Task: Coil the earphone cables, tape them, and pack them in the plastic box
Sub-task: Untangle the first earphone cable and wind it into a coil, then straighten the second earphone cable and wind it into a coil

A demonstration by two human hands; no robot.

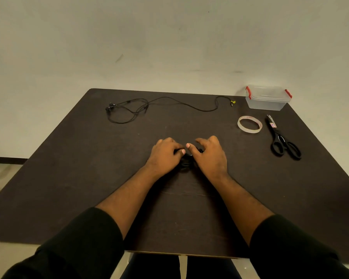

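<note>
1. Left hand (165, 156) and right hand (208, 156) are both curling fingers round a coiled black earphone cable (186, 163) at mid-table (69, 178).
2. Second earphone (129, 109) is lying uncoiled at the far left.
3. Plastic box (267, 97), lid on, is sitting at the far right corner; tape roll (249, 124) and scissors (281, 137) are lying just in front of it.

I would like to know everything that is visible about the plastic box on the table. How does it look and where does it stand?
The plastic box is a small rectangular container of clear, slightly cloudy plastic. Its clear lid is on, with a red clip at each short end. It stands upright at the far right corner of the dark table, beyond the tape roll and the scissors. It appears empty, though the view is too distant to be sure. Nothing touches it but the table; both hands are away from it.
</note>
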